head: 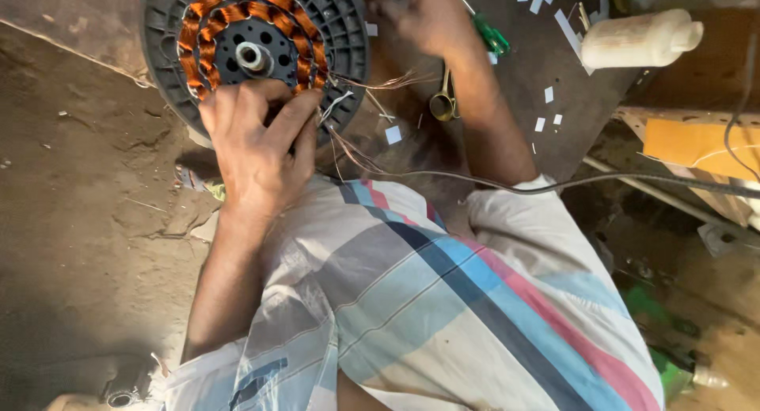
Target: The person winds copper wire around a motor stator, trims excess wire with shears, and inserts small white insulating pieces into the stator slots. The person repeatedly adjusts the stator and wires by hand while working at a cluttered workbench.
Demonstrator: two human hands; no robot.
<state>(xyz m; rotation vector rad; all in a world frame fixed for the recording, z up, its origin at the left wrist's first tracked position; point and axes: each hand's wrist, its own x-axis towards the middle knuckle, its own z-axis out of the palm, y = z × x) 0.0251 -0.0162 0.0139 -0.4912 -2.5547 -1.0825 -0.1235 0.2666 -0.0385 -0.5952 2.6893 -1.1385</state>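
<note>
The left hand point(257, 146) lies spread over the near edge of a round motor stator point(253, 58), its fingers pressed down on the copper windings and the dark rim; it presses flat on top and wraps nothing. The right hand point(419, 15) is at the upper edge of the picture, just beside the stator's right rim, fingers curled together, but whether it pinches anything cannot be told, as the fingertips run out of view.

The stator sits at the top left, lying flat with its short steel shaft point(252, 56) pointing up toward the camera. Its far edge is cut off by the picture. To its left there is bare, rough earth floor point(71, 181) with open room; to its right the room is tight, with the right forearm and a dark work board point(538, 47) close by.

The stator is a grey disc with slotted holes, ringed by glossy orange-copper coils laid in loops. Thin loose wire ends point(364, 90) fan out from its lower right edge, and a dark cable point(617, 181) runs off to the right.

On the board lie a green-handled screwdriver point(491, 35), small brass scissors point(443, 102), scattered white paper scraps point(393, 134) and a cream plastic bottle point(641, 39) on its side. A striped shirt point(443, 300) fills the foreground.
</note>
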